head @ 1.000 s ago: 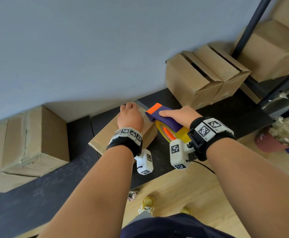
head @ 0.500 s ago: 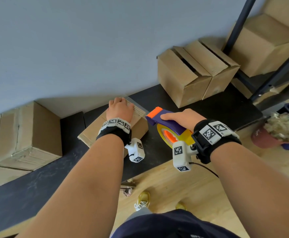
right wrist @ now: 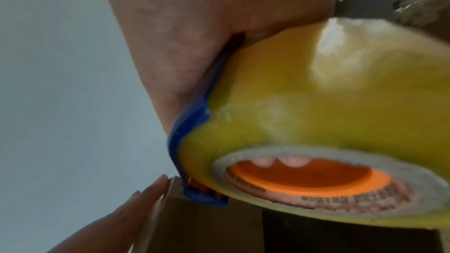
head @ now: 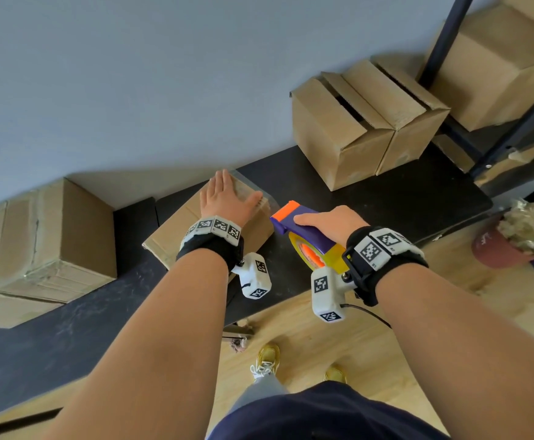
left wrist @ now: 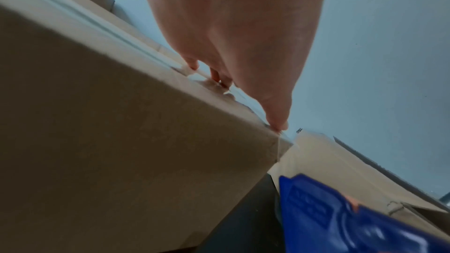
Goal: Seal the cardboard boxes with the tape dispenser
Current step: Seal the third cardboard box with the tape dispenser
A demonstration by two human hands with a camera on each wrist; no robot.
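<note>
A small cardboard box (head: pixel 176 230) lies on the black bench (head: pixel 386 198), clear tape running over its top and down its right end. My left hand (head: pixel 227 195) lies flat on the box top, fingers straight, thumb at the taped right edge (left wrist: pixel 277 122). My right hand (head: pixel 332 222) grips the purple and orange tape dispenser (head: pixel 294 217) with its yellow tape roll (right wrist: pixel 316 113), held just right of the box, its orange blade end apart from the box. In the right wrist view my fingertips (right wrist: pixel 287 162) show through the roll's orange core.
Two open-topped boxes (head: pixel 364 122) stand at the back right of the bench. A taped box (head: pixel 46 236) sits at the left. More boxes fill a black metal rack (head: pixel 506 122) on the right. A potted plant (head: pixel 519 236) stands on the wooden floor.
My right hand has drawn the dispenser away from the box's right end, toward me and to the right. My left hand has flattened on the box top.
</note>
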